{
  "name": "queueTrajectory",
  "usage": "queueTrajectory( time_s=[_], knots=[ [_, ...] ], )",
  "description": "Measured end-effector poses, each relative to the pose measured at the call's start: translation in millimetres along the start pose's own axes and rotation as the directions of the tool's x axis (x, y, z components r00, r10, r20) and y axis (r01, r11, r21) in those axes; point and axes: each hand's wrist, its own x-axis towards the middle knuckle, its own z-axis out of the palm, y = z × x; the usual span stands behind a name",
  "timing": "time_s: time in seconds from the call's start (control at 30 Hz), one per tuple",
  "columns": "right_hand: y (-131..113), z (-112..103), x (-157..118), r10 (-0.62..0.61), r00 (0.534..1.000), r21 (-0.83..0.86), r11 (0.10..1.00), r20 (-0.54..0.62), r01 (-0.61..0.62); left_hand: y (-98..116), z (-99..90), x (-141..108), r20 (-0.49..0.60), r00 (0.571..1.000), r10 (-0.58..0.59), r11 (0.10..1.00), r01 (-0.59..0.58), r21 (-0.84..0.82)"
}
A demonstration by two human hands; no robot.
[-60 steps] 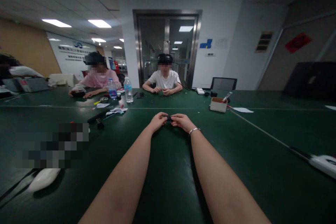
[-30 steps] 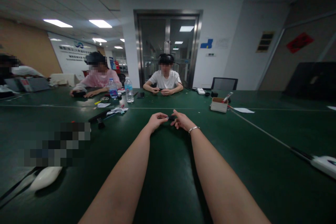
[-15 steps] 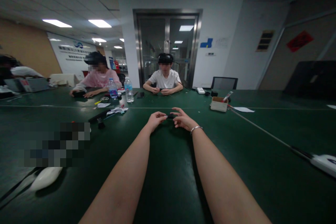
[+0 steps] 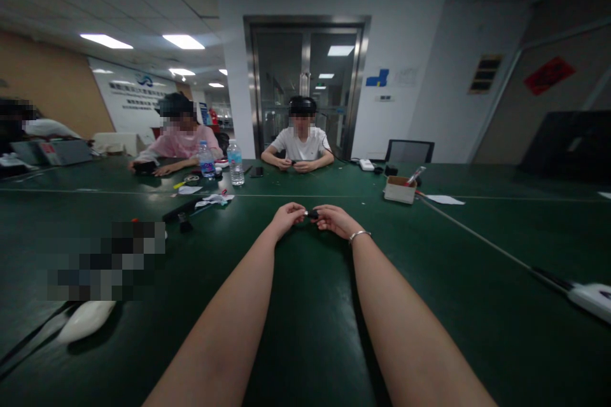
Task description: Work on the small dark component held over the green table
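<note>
Straight ahead, just above the dark green table (image 4: 315, 305), a small black piece with a short silvery end (image 4: 313, 213) spans the gap between my hands. My left hand (image 4: 287, 219) pinches its silvery end between thumb and fingertips. From the other side, my right hand (image 4: 337, 221) closes thumb and index finger on the black end. A silver bracelet (image 4: 359, 237) circles my right wrist. The piece is too small for me to tell its kind, and fingers partly cover it.
Water bottles (image 4: 235, 164) stand far left of centre, near crumpled paper (image 4: 214, 200). A small box (image 4: 400, 191) with a pen stands to the right. A cord runs to a white power strip (image 4: 592, 300). Opposite, a person in white (image 4: 305, 143) and one in pink (image 4: 179, 143) sit working.
My right fingers, spread and raised before, have closed on the black end of the small piece. Its silvery end now shows beside my left fingertips. My left hand has barely moved.
</note>
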Motion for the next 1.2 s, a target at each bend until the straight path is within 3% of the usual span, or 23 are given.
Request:
queueTrajectory(
  time_s=[0.37,0.5,0.63,1.0,1.2],
  knots=[
    [1.9,0.0,-1.3,-0.042,0.999,0.045,0.998,-0.033,0.043,-10.3,3.9,7.4,-0.069,0.997,-0.015,0.975,0.030,0.220],
    [3.5,-1.1,0.1,-0.045,0.998,0.048,0.998,-0.043,0.047,-9.0,4.2,7.3,-0.109,0.993,-0.048,0.990,0.062,0.128],
    [3.7,-1.3,0.0,-0.045,0.998,0.057,0.997,-0.045,0.048,-3.9,1.0,2.2,-0.055,0.998,-0.007,1.000,0.008,0.013],
    [2.3,-0.4,-1.3,-0.032,0.998,0.047,0.998,-0.062,0.035,-11.2,3.2,7.0,-0.049,0.999,-0.003,0.993,0.009,0.115],
    [1.7,-0.1,-1.9,-0.028,0.997,0.051,0.998,-0.066,0.031,-2.7,2.4,-0.2,-0.038,0.999,-0.004,1.000,0.005,0.028]
  ],
)
